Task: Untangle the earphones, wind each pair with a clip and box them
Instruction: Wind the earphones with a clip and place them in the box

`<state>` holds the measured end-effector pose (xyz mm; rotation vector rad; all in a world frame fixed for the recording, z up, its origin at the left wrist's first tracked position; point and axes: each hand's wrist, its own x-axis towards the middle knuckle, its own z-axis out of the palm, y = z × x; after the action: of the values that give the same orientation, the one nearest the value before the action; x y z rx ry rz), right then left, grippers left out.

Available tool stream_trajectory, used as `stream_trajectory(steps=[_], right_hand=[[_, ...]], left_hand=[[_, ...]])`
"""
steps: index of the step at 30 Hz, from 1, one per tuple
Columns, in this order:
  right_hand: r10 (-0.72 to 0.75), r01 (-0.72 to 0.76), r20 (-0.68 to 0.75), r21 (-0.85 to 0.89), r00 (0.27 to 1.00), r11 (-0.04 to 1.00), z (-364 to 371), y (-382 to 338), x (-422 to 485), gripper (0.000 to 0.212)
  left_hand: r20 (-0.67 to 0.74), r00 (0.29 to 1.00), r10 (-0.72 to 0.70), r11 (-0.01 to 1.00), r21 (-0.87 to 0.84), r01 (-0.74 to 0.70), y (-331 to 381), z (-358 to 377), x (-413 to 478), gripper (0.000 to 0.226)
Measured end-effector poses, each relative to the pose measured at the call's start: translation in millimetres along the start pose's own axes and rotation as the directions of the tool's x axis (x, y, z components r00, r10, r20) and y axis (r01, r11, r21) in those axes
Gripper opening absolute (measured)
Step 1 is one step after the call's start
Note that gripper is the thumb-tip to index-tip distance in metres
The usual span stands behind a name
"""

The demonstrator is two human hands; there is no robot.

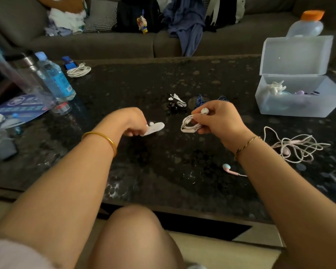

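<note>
Here, coiled white earphones sit pinched in the right hand, fingers curled round the loops above the table. Left of them, the left hand grips a white clip. Spare clips lie just beyond. Tangled pink earphones sprawl near right; the open box stands far right.

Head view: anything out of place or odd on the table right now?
Only the pink earphones, a loose tangle on the right of the table, with one earbud strayed toward the near edge. Nothing looks spilled or damaged.
</note>
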<state>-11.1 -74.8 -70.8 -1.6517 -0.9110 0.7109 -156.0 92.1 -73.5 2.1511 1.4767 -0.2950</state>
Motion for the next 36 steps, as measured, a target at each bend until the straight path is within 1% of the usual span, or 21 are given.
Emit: stream_trajectory(steps=[1,2,3,4,5,7,9,11,13,15,16,18,19,23,26,29,31,33,34,36], right_hand=[[0.002,-0.002,0.004,0.0,1.0,1.0,0,-1,-3,0.011],[0.001,-0.001,0.008,0.0,1.0,1.0,0,-1,-5,0.009],[-0.001,0.001,0.011,0.0,1.0,1.0,-1,-1,-9,0.007],[-0.004,0.004,0.012,0.0,1.0,1.0,-2,-1,-11,0.006],[-0.006,0.006,0.015,-0.001,1.0,1.0,-4,-2,-15,0.006],[-0.011,0.011,0.014,-0.007,1.0,1.0,-9,-4,-20,0.008],[-0.015,0.015,0.012,-0.012,1.0,1.0,-14,-5,-21,0.012],[-0.018,0.018,0.013,-0.013,1.0,1.0,-19,-7,-22,0.015],[-0.02,0.02,0.012,-0.012,1.0,1.0,-21,-7,-22,0.016],[-0.025,0.025,0.01,-0.002,1.0,1.0,-22,-8,-23,0.016],[-0.027,0.027,0.008,0.001,1.0,1.0,-22,-8,-23,0.015],[-0.034,0.034,-0.001,0.002,0.999,0.999,-24,-9,-23,0.013],[-0.039,0.039,-0.006,-0.002,0.999,0.999,-25,-9,-24,0.012],[-0.044,0.044,-0.014,-0.015,0.999,0.999,-31,-11,-25,0.012],[-0.041,0.041,-0.007,-0.033,0.999,0.999,-36,-12,-25,0.012],[-0.039,0.039,-0.006,-0.041,0.999,0.998,-38,-12,-25,0.007],[-0.038,0.037,-0.013,-0.042,0.999,0.998,-40,-13,-25,0.004],[-0.039,0.038,-0.016,-0.042,0.999,0.998,-39,-13,-25,0.004],[-0.043,0.042,-0.025,-0.044,0.999,0.998,-41,-13,-26,0.004],[-0.052,0.05,-0.044,-0.046,0.998,0.998,-43,-14,-26,0.004]], left_hand=[[0.088,0.996,0.001,1.0,-0.022,0.001,0,0,-12,0.014],[0.156,0.988,0.01,0.999,-0.054,-0.002,1,0,-21,0.016],[0.187,0.982,0.033,0.997,-0.071,-0.02,2,1,-29,0.023],[0.173,0.983,0.066,0.996,-0.063,-0.056,2,2,-31,0.032],[0.125,0.987,0.103,0.994,-0.031,-0.1,1,4,-32,0.042],[0.078,0.979,0.189,0.981,0.025,-0.192,5,12,-35,0.053],[0.067,0.967,0.245,0.968,0.037,-0.248,8,23,-39,0.052],[0.02,0.961,0.277,0.96,0.042,-0.278,13,32,-41,0.048],[-0.023,0.962,0.27,0.962,0.044,-0.269,17,35,-41,0.045],[-0.082,0.972,0.219,0.975,0.045,-0.216,20,38,-41,0.036],[-0.118,0.974,0.192,0.981,0.06,-0.186,22,41,-41,0.033],[-0.158,0.974,0.16,0.982,0.126,-0.141,27,47,-43,0.032],[-0.162,0.976,0.145,0.983,0.138,-0.123,29,49,-43,0.035],[-0.116,0.991,0.07,0.995,0.076,-0.061,40,49,-42,0.038],[-0.113,0.99,0.082,0.994,0.075,-0.074,44,49,-41,0.028],[-0.141,0.983,0.12,0.988,0.117,-0.104,46,52,-43,0.035],[-0.184,0.971,0.155,0.983,0.128,-0.133,48,55,-44,0.034],[-0.207,0.964,0.168,0.984,0.088,-0.153,50,58,-45,0.029],[-0.21,0.964,0.162,0.987,0.023,-0.161,53,60,-46,0.024],[-0.204,0.968,0.146,0.959,-0.209,-0.189,63,58,-48,0.019]])
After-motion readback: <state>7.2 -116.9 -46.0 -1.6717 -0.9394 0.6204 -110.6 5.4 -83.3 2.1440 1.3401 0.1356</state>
